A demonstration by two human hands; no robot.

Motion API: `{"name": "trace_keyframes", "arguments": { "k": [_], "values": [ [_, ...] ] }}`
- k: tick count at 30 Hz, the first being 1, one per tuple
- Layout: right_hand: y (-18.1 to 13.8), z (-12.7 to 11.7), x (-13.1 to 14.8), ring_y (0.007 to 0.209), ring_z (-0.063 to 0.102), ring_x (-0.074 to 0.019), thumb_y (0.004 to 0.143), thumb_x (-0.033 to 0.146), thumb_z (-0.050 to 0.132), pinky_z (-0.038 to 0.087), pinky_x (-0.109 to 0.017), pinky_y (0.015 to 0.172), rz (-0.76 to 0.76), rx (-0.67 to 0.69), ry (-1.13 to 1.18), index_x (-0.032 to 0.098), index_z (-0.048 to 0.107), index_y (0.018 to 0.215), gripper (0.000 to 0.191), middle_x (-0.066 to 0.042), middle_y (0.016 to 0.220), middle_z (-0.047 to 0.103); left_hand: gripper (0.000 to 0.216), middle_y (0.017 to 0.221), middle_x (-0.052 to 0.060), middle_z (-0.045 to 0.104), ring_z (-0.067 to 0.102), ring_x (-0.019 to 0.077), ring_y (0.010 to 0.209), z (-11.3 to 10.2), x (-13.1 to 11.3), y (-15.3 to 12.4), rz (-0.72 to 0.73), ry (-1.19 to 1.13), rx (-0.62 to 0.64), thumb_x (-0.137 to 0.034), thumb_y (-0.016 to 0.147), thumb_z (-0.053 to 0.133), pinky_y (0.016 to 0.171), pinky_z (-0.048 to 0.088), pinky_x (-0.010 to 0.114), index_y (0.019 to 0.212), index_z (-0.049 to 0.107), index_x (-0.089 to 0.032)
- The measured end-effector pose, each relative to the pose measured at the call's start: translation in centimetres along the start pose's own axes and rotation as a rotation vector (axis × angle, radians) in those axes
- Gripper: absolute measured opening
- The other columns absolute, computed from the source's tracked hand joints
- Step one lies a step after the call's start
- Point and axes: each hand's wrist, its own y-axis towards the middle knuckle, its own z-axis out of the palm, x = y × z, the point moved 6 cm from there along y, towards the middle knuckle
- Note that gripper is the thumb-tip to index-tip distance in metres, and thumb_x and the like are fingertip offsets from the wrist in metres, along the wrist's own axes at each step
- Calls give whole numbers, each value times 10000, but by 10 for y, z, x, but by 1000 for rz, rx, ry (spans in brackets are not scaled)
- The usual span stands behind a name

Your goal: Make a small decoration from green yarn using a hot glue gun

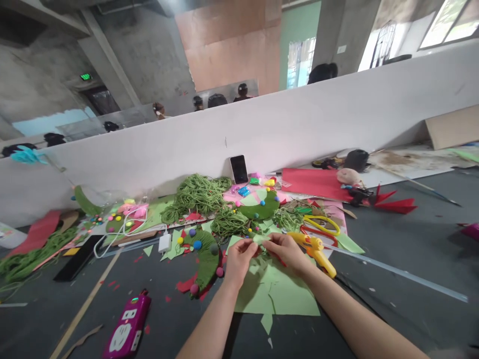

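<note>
My left hand (240,257) and my right hand (287,255) meet over the table, fingertips pinched on a small piece of light green paper (261,239). Beneath them lies a larger light green paper sheet (277,296) with cut scraps on it. Just right of my right hand is a yellow hot glue gun (317,249), lying on its side. A green yarn-wrapped crescent (206,264) with coloured pompoms rests left of my left hand. Beyond my hands is another green crescent (258,209) with pompoms.
Green yarn (198,197) is heaped before the white partition (179,144), where a phone (238,169) leans. Yellow-handled scissors (324,223) lie behind the glue gun; a clear glue stick (407,274) stretches right. At front left are a purple power bank (126,326) and a white charger (164,243).
</note>
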Motion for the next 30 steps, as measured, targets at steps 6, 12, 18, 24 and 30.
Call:
{"name": "trace_keyframes", "arguments": {
  "k": [6,12,18,24,30],
  "values": [
    [3,1,-2,455,314,-68,694,477,715,193,-243,452,-12,8,-2,159,560,627,360,50,503,445,220,644,32,688,643,180,633,0,3,1,-34,33,-3,-363,670,745,662,510,294,757,701,-165],
    [4,0,-6,482,331,-76,699,488,697,227,-243,482,-19,-8,-23,166,540,621,367,53,519,446,263,604,40,683,640,200,604,-1,0,0,-82,70,-9,-395,651,751,662,512,324,770,734,-161],
    [-1,2,-2,450,295,-67,705,509,673,205,-244,463,11,36,-30,177,502,611,385,69,489,411,308,726,65,714,650,196,695,3,-17,-1,-137,135,189,-435,664,738,665,488,294,766,727,-145],
    [-3,5,1,503,360,-82,707,505,670,259,-244,503,-11,73,-51,171,520,632,373,51,533,457,323,609,43,677,592,139,565,5,-5,0,-209,231,205,-407,624,774,594,450,256,718,696,-109],
    [-2,1,0,504,354,-85,757,539,620,265,-243,502,-26,106,-83,168,551,671,387,51,546,435,238,609,52,683,598,140,550,5,3,3,-256,218,232,-326,661,739,572,448,255,731,691,-103]
  ]
}}
